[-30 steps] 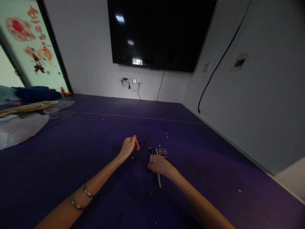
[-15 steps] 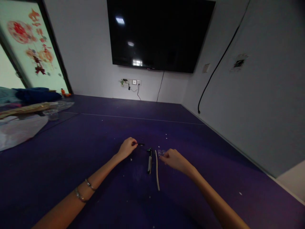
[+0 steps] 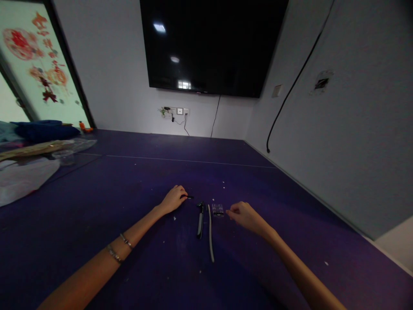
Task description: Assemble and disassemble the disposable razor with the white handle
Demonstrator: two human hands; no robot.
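Note:
My left hand (image 3: 174,199) rests low over the purple surface, closed on a small thin black piece (image 3: 190,197) whose tip sticks out past the fingers. Just right of it lies a razor (image 3: 200,221) with a black head and a grey and black handle. Alongside the razor is a thin, slightly bent, cream-coloured stick (image 3: 211,237). A small clear plastic case (image 3: 217,210) with something dark at its near side lies beyond the stick. My right hand (image 3: 244,215) is a short gap right of the case, its fingers curled together and no object visible in them.
The purple surface (image 3: 135,258) carries small white scraps. Plastic bags (image 3: 29,178), blue cloth (image 3: 45,131) and a clear cup (image 3: 66,157) lie far left. A television (image 3: 213,47) hangs on the back wall; a black cable (image 3: 290,92) runs down the right wall.
My right hand has let go of the clear case and drawn back to the right. My left hand keeps its hold on the black piece. The view has shifted slightly.

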